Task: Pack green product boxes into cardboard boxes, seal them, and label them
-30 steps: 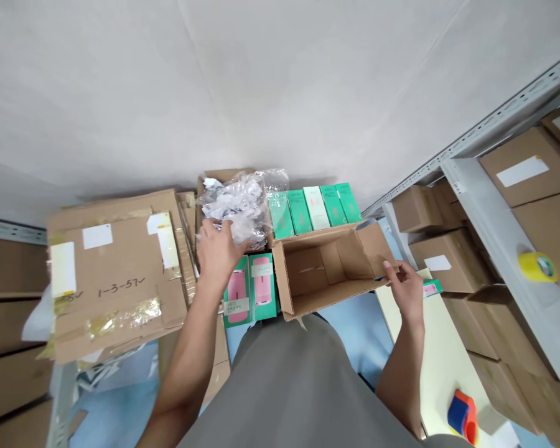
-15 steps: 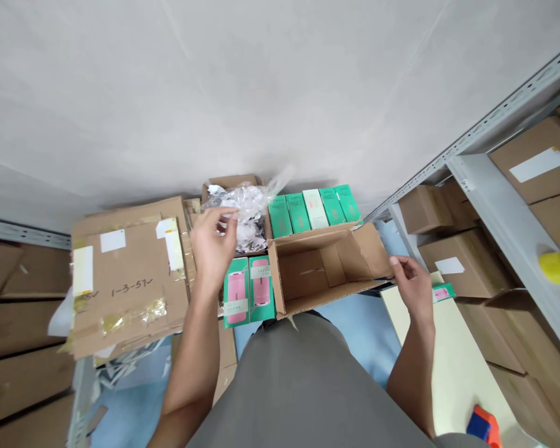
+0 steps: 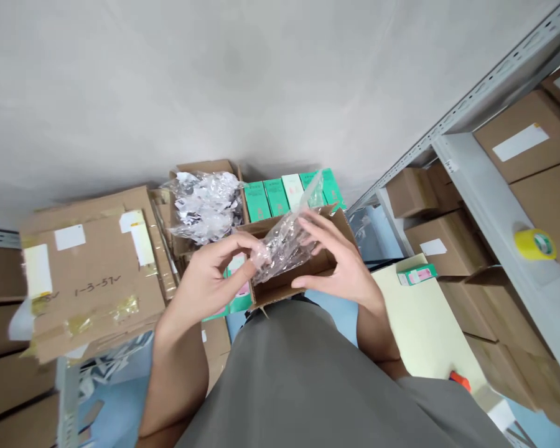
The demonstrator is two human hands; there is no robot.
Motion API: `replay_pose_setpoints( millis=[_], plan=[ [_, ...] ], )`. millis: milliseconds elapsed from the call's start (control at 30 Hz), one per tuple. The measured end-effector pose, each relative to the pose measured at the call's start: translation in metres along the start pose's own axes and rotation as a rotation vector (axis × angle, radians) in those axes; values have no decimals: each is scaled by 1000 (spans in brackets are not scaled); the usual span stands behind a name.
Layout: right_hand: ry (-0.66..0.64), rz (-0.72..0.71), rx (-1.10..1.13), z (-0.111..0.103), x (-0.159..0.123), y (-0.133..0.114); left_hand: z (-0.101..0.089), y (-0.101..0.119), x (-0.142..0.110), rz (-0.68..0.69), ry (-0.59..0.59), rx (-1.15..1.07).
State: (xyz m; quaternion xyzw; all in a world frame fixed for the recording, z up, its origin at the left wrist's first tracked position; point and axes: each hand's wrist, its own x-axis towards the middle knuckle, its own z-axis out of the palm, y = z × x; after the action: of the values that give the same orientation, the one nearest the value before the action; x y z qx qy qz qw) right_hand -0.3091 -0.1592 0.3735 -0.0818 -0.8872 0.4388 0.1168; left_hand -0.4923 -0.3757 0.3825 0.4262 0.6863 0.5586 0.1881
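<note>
Between my hands is a crumpled clear plastic bag (image 3: 287, 246), its end pinched by the fingertips and thumb of my left hand (image 3: 214, 274). My right hand (image 3: 343, 264) is spread at the bag's other side, fingers apart; whether they touch it I cannot tell. Directly below is an open cardboard box (image 3: 275, 291), partly covered by the bag and my hands. Green boxes with pink pictures (image 3: 239, 302) lie left of it, mostly hidden behind my left hand. Another carton beyond my left hand holds scrap paper in clear plastic (image 3: 208, 202).
Several green boxes (image 3: 256, 202) and a white one stand in a row by the wall. Flattened cardboard (image 3: 98, 274) is stacked at left. Shelves of cartons (image 3: 448, 249) rise on the right, with yellow tape (image 3: 535, 244). A green box (image 3: 416, 274) lies on the cream tabletop (image 3: 424, 330).
My left hand has lifted the clear plastic bag from the scrap-paper carton and brought it right, over the open box. My right hand has let go of the box flap and moved left beside the bag.
</note>
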Motion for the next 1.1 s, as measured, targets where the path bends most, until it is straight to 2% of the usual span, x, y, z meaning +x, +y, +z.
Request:
replay_pose_setpoints(
  millis=[167,267,400,467,567,667,733,800,867,933,1000,1100],
  plan=[
    [-40,101,-114,7,-9,7,12,0,-5,-57,-73,-22],
    [-184,141,-273,12,-13,1,14,-5,-10,-19,-158,90],
    [-369,291,-570,21,-8,-8,23,-14,-14,-14,-250,283],
    [-422,326,-628,24,-2,-9,29,-15,-17,-60,-228,401],
    [-421,298,-634,22,5,-7,31,-8,-25,-104,-154,531],
    [-357,272,-593,17,2,-5,18,0,-32,-118,-37,546],
    [-275,278,-560,13,-4,-3,2,-3,-33,-151,72,553],
    [-191,274,-513,11,-9,0,-18,-20,-28,-228,209,586],
    [-132,256,-450,11,-13,1,-39,-50,-19,-343,359,644],
    [-128,224,-396,13,-14,1,-57,-86,-7,-441,407,738],
    [-185,177,-369,18,-13,0,-69,-120,4,-483,351,772],
    [-304,129,-383,26,-8,0,-71,-155,19,-490,182,786]
  ],
)
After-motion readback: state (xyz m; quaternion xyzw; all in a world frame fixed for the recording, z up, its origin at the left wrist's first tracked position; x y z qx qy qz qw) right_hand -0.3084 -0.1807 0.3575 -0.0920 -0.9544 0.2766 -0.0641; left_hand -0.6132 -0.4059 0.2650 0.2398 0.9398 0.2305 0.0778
